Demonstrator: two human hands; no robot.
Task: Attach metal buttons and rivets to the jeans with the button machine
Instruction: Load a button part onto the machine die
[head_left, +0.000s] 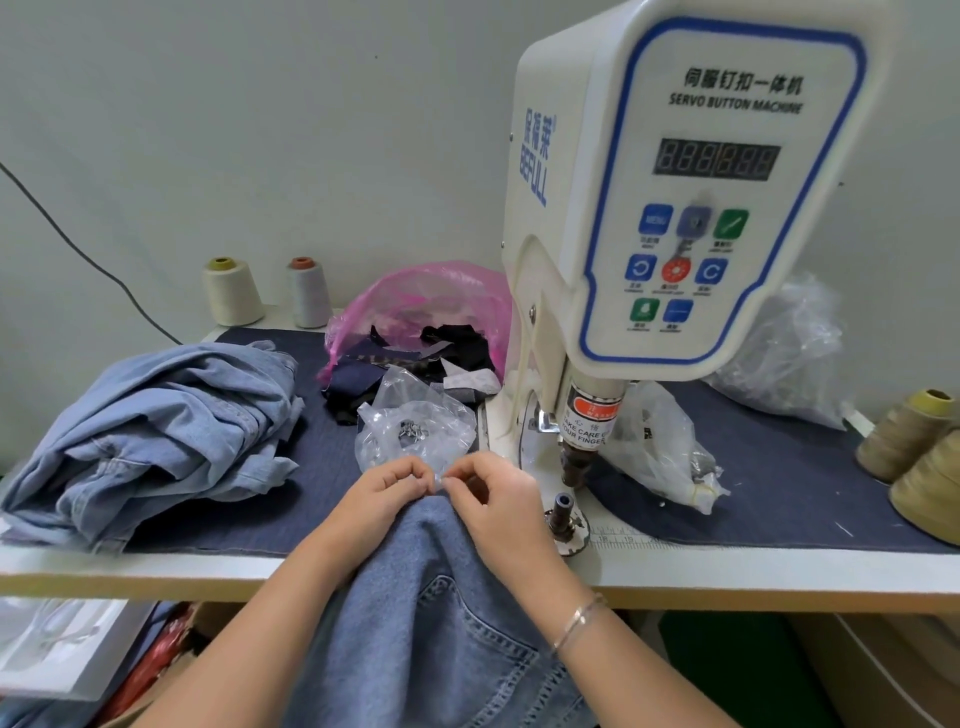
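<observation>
— Nearest the lens: blue denim jeans (441, 613), draped over the front edge of the white tabletop (727, 577), stitched back pocket facing up, waistband end bunched up between both hands.

— And the hands?

— Left hand (387, 491) curled, fingertips pinching the top fold of the jeans. Right hand (493, 499) curled too, thumb and forefinger pinched on something small at the same fold; too small to tell whether rivet, button or just cloth. Thin bracelet (579, 621) on the right wrist.

— Machine?

— White servo button machine with blue-trimmed control panel (691, 208) at the right rear of the tabletop. Dark punch (575, 465) hanging directly above the dark lower die post (563, 512), gap between them bare. Jeans just beside the die, not yet on it.

— Supplies?

— Crumpled clear plastic bag of small metal pieces (415, 428) just behind the hands. Pile of pale denim garments (156, 431) at the left edge.

— Risks from here?

— Probably fingers first: warning label right on the punch, and a pinch grip this close to the fabric edge could end up under it. Likely also a crooked or doubled-layer rivet, given the bunched fold. Possibly a dropped piece, lost in the folds.
</observation>
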